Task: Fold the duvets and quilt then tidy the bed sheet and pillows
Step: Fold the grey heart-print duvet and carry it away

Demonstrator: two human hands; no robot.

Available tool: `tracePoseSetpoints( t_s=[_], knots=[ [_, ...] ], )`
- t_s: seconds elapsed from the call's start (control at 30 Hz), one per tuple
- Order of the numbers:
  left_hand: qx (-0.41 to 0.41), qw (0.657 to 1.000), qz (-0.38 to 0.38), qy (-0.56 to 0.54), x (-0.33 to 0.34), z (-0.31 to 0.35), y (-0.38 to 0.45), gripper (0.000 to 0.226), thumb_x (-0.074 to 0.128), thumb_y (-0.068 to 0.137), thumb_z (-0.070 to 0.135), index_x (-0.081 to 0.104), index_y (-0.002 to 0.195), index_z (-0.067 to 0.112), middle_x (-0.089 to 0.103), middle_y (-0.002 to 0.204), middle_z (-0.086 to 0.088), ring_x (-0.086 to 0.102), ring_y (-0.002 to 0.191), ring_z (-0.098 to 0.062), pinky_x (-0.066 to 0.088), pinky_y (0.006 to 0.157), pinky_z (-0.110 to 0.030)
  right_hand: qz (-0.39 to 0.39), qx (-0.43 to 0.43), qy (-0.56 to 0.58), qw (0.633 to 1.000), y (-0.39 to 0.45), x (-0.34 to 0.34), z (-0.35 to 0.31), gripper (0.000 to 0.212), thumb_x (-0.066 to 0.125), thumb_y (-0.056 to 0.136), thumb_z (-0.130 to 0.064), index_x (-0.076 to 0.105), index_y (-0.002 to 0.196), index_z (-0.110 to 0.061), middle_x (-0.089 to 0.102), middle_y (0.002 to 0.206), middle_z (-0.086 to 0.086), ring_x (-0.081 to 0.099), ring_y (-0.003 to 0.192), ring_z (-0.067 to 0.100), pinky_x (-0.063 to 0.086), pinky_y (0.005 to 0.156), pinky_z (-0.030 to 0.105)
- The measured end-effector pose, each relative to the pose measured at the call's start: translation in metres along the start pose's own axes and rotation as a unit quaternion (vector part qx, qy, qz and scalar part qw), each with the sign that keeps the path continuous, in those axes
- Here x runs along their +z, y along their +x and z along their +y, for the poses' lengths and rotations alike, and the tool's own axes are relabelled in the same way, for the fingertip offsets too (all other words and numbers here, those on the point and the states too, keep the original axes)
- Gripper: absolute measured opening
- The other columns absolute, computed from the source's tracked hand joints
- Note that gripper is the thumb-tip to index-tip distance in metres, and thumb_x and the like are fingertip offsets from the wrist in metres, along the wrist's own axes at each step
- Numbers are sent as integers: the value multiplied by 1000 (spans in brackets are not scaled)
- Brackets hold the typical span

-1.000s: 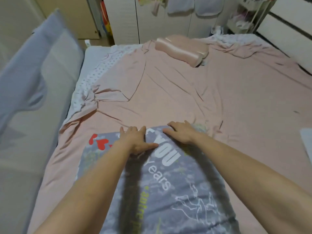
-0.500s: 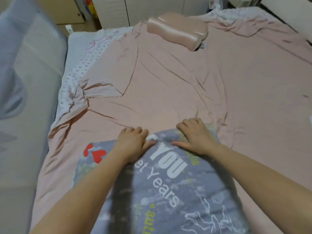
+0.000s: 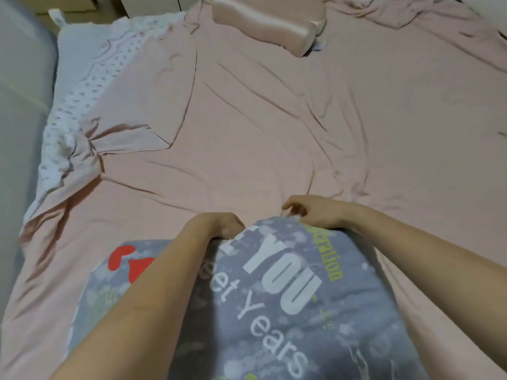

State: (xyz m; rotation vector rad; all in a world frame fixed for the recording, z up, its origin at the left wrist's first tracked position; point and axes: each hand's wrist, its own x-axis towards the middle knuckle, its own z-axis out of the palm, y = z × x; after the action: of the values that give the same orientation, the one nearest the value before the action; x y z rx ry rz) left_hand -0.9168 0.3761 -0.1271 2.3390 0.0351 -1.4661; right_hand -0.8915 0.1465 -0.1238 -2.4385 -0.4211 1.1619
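A grey printed duvet (image 3: 288, 311) lies on the near part of the bed, on top of the pink bed sheet (image 3: 274, 133). Legible print on the duvet: "YOU" in large white letters, "Years" in white below it, a partly covered word ending in "et", and yellow-green lettering ending in "ration" along the right side. A red heart shape (image 3: 120, 260) shows at the left of the duvet.

The left hand (image 3: 216, 224) has its fingers curled over the far edge of the duvet and grips it. The right hand (image 3: 312, 215) pinches the same edge just beside it, fingers bent.

The sheet is creased, with a fold turned back at the left, exposing a white dotted mattress cover (image 3: 82, 105). A pink contoured pillow (image 3: 269, 20) rests at the far end.
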Motion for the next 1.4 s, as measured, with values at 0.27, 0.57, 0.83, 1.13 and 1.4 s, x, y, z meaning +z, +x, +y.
tracePoseSetpoints(
  t_s=[0.27, 0.57, 0.83, 1.13, 1.4],
  knots=[
    [101, 969, 142, -176, 38, 17, -8, 48, 51, 99, 27, 33, 57, 11, 34, 55, -6, 27, 47, -11, 27, 52, -25, 13, 91, -30, 995, -2, 7, 4, 53, 42, 98, -46, 50, 135, -9, 45, 143, 16, 45, 129, 28, 36, 104, 33],
    [336, 879, 126, -313, 21, 131, -24, 51, 55, 97, 37, 54, 57, 5, 45, 52, -14, 41, 49, -15, 37, 54, -36, 89, 90, 135, 983, -65, -61, 8, 41, 36, 104, -27, 39, 142, -11, 54, 129, 13, 50, 120, 29, 39, 100, 34],
    [198, 918, 343, 6, -2, 118, -2, 51, 32, 98, 54, 67, 90, 19, 68, 94, 0, 59, 92, -24, 45, 81, -36, 174, 68, 376, 907, -68, -40, 32, 52, 41, 96, -51, 75, 93, -11, 73, 96, 4, 66, 98, 21, 46, 96, 35],
    [97, 988, 111, 43, -17, 55, -52, 63, 51, 77, 76, 69, 93, 18, 69, 93, -3, 62, 85, -22, 46, 81, -33, 266, -103, -170, 943, -77, -27, -19, 31, 52, 92, -48, 48, 78, -21, 57, 74, -2, 58, 79, 26, 35, 59, 34],
    [-14, 944, 304, 128, 35, -33, -62, 56, 42, 91, 64, 64, 83, 13, 68, 98, -16, 61, 97, -32, 44, 78, -36, 339, -98, -324, 878, 12, 69, -77, 14, 78, 71, -25, 66, 68, -19, 62, 60, 3, 61, 66, 26, 45, 66, 33]
  ],
)
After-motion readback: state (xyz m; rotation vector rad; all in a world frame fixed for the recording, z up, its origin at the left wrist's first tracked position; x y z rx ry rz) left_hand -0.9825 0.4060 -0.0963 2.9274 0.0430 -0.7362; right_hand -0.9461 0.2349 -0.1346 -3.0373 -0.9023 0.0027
